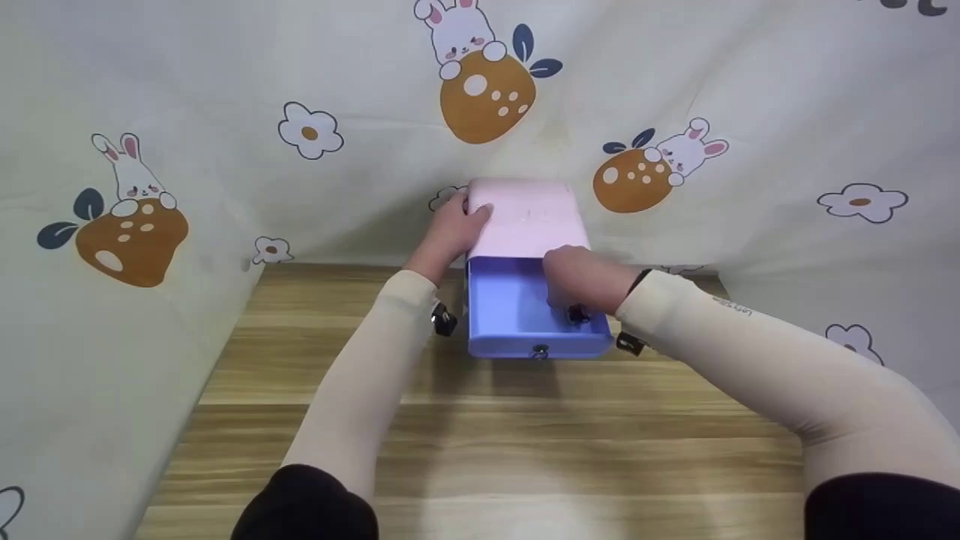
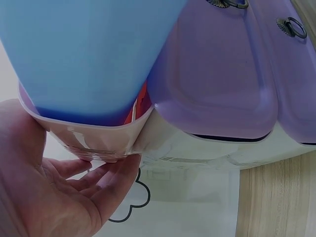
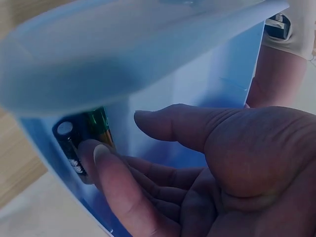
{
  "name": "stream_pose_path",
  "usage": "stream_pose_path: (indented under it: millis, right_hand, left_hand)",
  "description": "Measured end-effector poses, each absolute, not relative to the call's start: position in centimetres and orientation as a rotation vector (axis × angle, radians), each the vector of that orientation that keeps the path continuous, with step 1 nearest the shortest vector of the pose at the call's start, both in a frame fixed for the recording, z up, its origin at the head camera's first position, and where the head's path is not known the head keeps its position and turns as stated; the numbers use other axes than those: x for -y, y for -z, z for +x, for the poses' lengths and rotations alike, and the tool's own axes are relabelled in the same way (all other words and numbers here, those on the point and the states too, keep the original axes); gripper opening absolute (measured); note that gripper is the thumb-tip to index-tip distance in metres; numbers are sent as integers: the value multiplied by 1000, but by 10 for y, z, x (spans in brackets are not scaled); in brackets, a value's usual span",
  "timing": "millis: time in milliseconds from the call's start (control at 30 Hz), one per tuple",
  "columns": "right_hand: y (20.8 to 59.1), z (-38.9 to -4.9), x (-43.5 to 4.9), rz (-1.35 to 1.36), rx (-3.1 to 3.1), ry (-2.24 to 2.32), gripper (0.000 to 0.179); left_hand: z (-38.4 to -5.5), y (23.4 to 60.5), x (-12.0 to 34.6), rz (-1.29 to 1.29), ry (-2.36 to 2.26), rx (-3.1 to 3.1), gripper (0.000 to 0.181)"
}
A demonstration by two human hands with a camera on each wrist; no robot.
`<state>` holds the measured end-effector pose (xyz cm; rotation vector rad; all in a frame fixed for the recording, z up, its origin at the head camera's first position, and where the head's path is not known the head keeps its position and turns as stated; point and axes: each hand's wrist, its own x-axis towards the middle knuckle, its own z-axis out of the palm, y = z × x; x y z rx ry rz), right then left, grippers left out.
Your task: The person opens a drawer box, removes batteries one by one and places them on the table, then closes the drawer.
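Note:
A small pink drawer cabinet (image 1: 529,217) stands against the back cloth, its blue top drawer (image 1: 499,346) pulled out. My left hand (image 1: 454,229) grips the cabinet's left side, thumb over the top edge and fingers along the side wall. Inside the drawer, my right hand (image 1: 589,277) reaches toward the right front corner. There the right wrist view shows a dark battery (image 3: 69,148) and a green one (image 3: 101,126) side by side. The bent index fingertip is right at the batteries, while the thumb stands well apart from them.
Two closed purple drawers (image 2: 217,64) with ring pulls sit below the open one. Something red (image 2: 136,106) shows in the gap beside the top drawer. The wood-grain table (image 1: 360,360) extends toward me, and patterned cloth (image 1: 360,67) hangs behind and at both sides.

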<state>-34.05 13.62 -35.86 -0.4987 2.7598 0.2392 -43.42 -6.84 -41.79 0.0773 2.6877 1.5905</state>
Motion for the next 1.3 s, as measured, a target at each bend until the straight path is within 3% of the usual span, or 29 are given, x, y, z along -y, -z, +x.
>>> stream_pose_path:
  millis: [233, 600, 1067, 1300]
  right_hand:
    - [364, -349, -133, -438, -2677, -283, 17]
    - [363, -356, -126, -208, -2535, -187, 11]
    - [360, -359, -126, -263, -2392, -247, 28]
    - [358, -362, -123, -251, -2321, -295, 20]
  left_hand:
    - [-436, 420, 68, 72, -1583, -2686, 75]
    - [-436, 421, 68, 48, -1593, -2684, 73]
    - [-434, 419, 68, 103, -1607, -2709, 71]
    - [-434, 418, 68, 101, -1602, -2704, 73]
